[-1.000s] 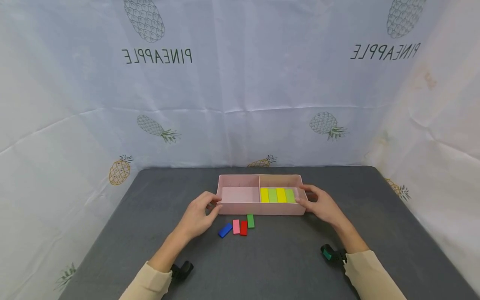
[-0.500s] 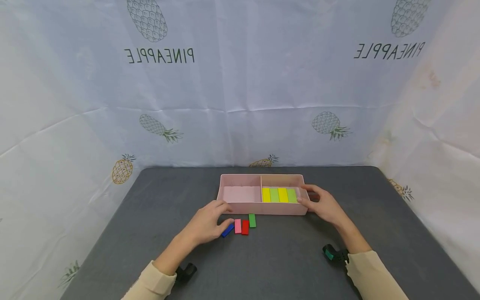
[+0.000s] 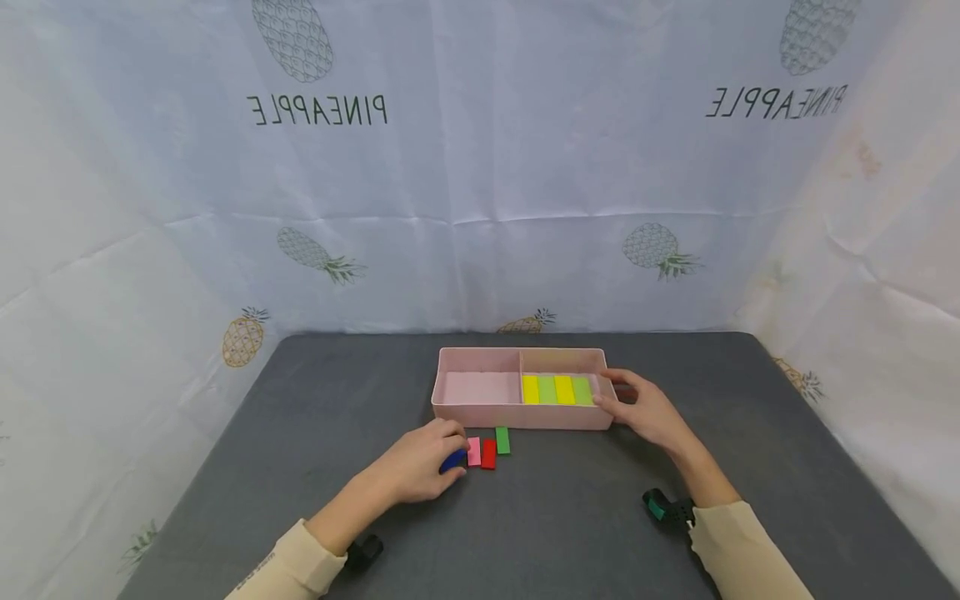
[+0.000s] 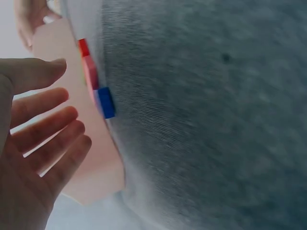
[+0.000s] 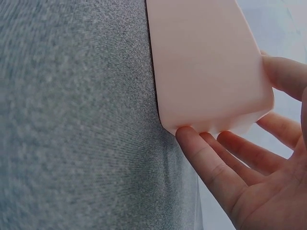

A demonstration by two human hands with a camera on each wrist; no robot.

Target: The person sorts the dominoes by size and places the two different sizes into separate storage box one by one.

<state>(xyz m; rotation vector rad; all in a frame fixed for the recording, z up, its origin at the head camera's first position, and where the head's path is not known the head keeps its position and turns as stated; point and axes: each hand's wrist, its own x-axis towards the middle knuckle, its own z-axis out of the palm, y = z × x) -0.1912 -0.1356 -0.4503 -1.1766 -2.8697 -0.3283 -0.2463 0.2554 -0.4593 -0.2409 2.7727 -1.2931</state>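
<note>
My left hand is over a blue block, thumb on the near side and fingers on the far side. In the left wrist view its fingers are spread and lightly bent, with the blue block beyond their tips. Beside it lie a pink block, a red block and a green block. My right hand holds the right end of a pink two-compartment box, thumb at the rim, fingertips against the end wall.
Several yellow and light green blocks lie in a row in the box's right compartment. The left compartment's floor shows bare. A grey table ends at a pineapple-print cloth behind.
My left hand has left the box's left front corner and come down toward the near side, over the blue block. The right hand keeps its place at the box's right end.
</note>
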